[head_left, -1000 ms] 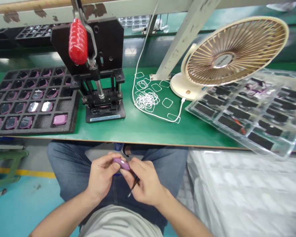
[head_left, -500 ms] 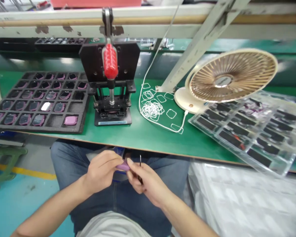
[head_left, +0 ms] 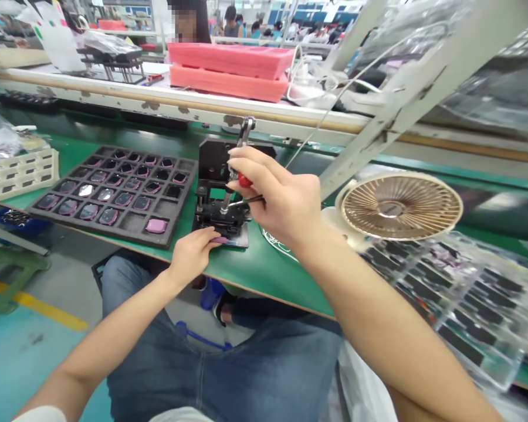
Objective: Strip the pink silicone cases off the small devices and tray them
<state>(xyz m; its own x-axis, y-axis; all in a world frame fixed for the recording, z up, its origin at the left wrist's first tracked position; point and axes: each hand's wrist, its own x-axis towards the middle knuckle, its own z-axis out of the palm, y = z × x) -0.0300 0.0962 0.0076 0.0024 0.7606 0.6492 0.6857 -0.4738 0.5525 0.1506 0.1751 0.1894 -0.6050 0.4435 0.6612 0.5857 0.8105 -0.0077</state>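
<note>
A black hand press (head_left: 211, 161) stands on the green bench. My right hand (head_left: 286, 199) is closed around its red handle (head_left: 244, 180), most of which the fingers hide. A thin tool with a metal tip (head_left: 242, 201) also sticks out of this hand toward the press shaft; its kind is unclear. Low at the press, my left hand (head_left: 191, 251) pinches a small purple watch case (head_left: 221, 240) at the front of the base. Part of the case is covered by the fingertips and the press.
Left of the press lies a black foam tray (head_left: 134, 234) with rows of purple-framed watches. A fan (head_left: 400, 208) and clear plastic trays (head_left: 479, 357) are at right, white ring gaskets (head_left: 277, 245) behind my right wrist. Pink foam blocks (head_left: 229, 70) and people are beyond the rail.
Both hands have risen from over my lap to the press. The left brought the purple case to its base; the right took hold of the red handle. The view has tilted up.
</note>
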